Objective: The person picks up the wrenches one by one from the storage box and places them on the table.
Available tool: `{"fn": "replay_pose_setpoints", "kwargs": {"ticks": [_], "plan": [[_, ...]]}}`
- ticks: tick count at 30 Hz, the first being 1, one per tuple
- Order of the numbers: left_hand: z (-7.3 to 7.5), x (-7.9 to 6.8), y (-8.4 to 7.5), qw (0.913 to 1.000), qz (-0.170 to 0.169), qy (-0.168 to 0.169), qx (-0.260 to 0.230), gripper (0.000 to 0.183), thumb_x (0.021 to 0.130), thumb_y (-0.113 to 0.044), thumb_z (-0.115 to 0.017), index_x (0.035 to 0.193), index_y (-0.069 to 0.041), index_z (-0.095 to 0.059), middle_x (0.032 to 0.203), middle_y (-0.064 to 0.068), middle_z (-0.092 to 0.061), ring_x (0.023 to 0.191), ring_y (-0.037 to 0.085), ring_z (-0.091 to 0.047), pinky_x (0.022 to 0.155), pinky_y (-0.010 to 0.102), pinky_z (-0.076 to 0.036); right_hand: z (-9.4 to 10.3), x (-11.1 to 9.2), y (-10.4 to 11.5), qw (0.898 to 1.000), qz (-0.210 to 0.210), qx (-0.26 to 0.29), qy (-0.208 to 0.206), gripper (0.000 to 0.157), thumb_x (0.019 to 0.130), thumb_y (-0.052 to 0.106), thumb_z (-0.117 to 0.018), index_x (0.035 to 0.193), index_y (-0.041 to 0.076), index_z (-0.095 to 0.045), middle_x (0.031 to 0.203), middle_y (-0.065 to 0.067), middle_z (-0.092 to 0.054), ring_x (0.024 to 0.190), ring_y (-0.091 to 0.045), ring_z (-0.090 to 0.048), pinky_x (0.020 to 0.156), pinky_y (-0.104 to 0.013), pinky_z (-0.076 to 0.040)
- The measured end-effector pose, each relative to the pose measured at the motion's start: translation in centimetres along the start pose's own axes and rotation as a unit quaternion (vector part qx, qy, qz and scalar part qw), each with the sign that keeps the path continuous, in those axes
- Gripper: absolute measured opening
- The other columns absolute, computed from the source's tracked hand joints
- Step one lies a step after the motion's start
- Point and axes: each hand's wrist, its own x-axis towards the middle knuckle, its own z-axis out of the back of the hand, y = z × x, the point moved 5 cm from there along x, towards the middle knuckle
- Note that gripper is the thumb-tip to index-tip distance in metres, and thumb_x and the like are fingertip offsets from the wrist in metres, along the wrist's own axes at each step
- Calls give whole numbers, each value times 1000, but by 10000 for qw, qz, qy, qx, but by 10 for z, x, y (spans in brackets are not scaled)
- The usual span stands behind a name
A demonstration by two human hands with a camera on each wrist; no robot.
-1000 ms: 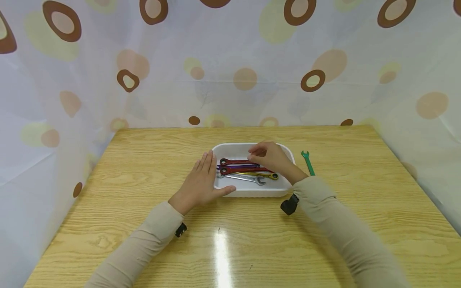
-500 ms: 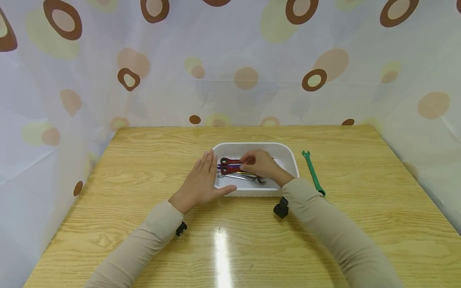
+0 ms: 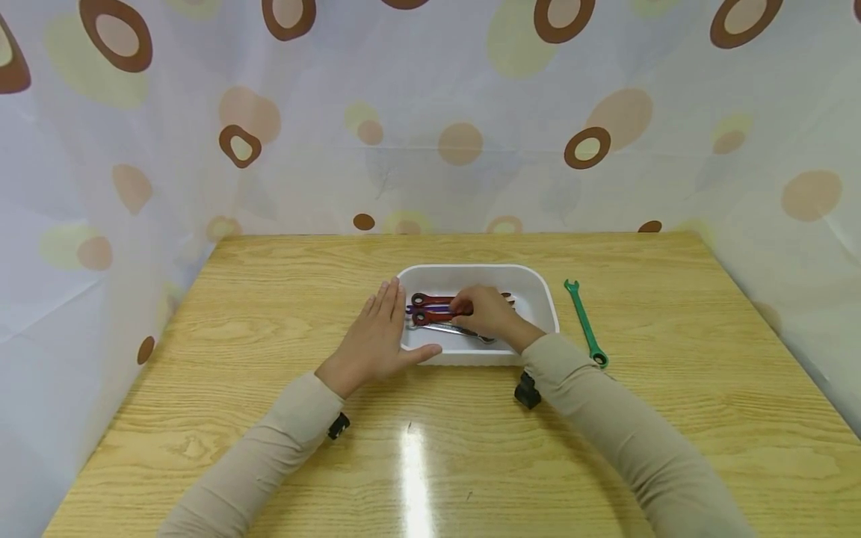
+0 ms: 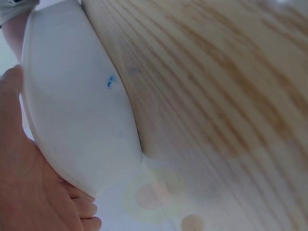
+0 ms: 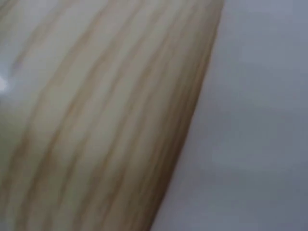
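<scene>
In the head view, a white plastic tray (image 3: pixel 545 299) holds several wrenches. Two red ratchet wrenches (image 3: pixel 436 317) lie with a purple wrench (image 3: pixel 425 308) between them, and a silver wrench (image 3: pixel 447 329) lies nearer the front. My left hand (image 3: pixel 377 336) rests with straight fingers along the tray's left end, thumb over the front rim. My right hand (image 3: pixel 492 312) is inside the tray, fingers bent down over the middle of the wrenches, thumb beside the lower red one. I cannot tell whether it grips one. The yellow wrench is hidden beneath it.
A green ratchet wrench (image 3: pixel 587 325) lies on the wooden table (image 3: pixel 269 299) right of the tray. A patterned curtain (image 3: pixel 417 172) hangs behind the table and along both sides. The right wrist view shows only wood grain and the tray's pale wall (image 5: pixel 250 120).
My right hand has moved left and down into the tray, over the wrenches, covering the yellow one. The green wrench has come fully into view from behind my sleeve. The left hand stays put.
</scene>
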Motion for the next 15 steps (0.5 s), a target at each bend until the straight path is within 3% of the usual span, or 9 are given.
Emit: {"fn": "replay_pose_setpoints", "kwargs": {"ticks": [15], "plan": [[2, 0, -2, 10000, 10, 1, -9, 113, 83, -80, -36, 150, 7, -7, 158, 22, 2, 147, 33, 1, 118, 45, -10, -3, -2, 1, 9999, 131, -109, -20, 6, 83, 5, -72, 89, 4, -71, 83, -6, -69, 79, -17, -61, 76, -35, -50]]}}
